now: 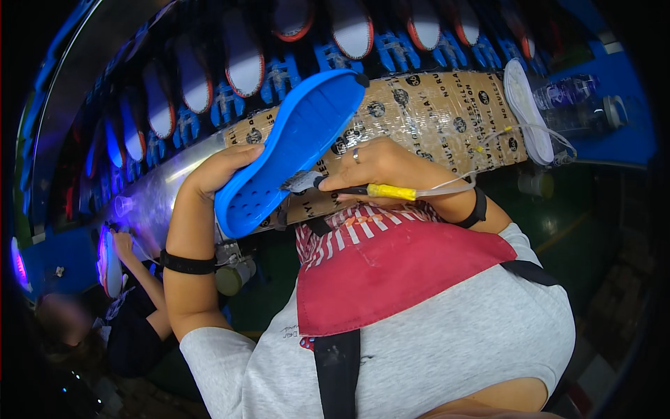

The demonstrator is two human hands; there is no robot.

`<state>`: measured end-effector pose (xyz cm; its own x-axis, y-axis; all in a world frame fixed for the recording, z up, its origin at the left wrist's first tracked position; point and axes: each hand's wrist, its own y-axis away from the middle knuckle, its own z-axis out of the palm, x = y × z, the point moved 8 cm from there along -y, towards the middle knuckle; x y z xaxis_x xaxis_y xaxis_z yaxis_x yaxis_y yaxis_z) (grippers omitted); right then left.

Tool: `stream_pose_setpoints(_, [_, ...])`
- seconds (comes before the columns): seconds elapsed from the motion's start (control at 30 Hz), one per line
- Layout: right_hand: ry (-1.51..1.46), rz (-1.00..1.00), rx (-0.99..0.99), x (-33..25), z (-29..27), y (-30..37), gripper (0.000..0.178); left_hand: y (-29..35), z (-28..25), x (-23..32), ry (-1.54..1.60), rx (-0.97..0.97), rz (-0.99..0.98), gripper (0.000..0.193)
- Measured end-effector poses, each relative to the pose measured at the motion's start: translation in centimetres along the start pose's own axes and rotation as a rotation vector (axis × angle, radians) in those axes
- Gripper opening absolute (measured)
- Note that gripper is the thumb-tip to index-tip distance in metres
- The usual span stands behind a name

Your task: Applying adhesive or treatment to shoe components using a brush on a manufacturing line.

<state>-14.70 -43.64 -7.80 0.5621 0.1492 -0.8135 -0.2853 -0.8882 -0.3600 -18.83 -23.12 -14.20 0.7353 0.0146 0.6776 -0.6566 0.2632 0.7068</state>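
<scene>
A person's left hand (227, 167) grips the left edge of a slanted blue sole (307, 115) above a bench; the right hand (380, 167) closes around a brush (301, 183), bristles overlapping the sole's right edge, though I can't tell whether they touch. Rightward, bare cardboard (440, 105) stretches to a white sole (525, 115). Shoes (244, 66) line the far side; green floor (558, 209) shows below.

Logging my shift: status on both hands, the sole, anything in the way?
Left hand holds blue sole. Right hand holds brush, bristles at sole's edge, contact unclear. Possible obstruction: translucent tube off brush.
</scene>
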Motion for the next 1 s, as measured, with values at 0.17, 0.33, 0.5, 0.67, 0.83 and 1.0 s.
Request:
stream_pose_setpoints(0.17, [-0.084,-0.086,0.015,0.1,-0.5,0.2,0.025,-0.9,-0.8,-3.5,0.451,0.137,0.089,0.044])
stream_pose_setpoints(0.33, [-0.158,0.059,0.188,1.6,-2.5,0.6,0.026,-0.5,-1.8,-3.6,0.724,0.408,0.712,0.047])
stream_pose_setpoints(0.5, [-0.226,0.173,0.300,2.5,-3.3,0.8,0.028,-0.1,-0.1,-5.1,1.011,0.211,0.843,0.076])
stream_pose_setpoints(0.67, [-0.321,0.370,0.377,4.0,-3.1,1.7,0.027,-1.8,4.2,-8.0,1.355,-0.204,0.691,0.086])
stream_pose_setpoints(0.83, [-0.339,0.469,0.431,4.2,-2.8,1.3,0.025,-3.1,5.9,-8.7,1.333,-0.237,0.645,0.083])
stream_pose_setpoints(1.0, [-0.386,0.311,0.453,1.7,-2.7,-1.3,0.023,-3.7,7.6,-6.1,1.238,-0.244,0.731,0.082])
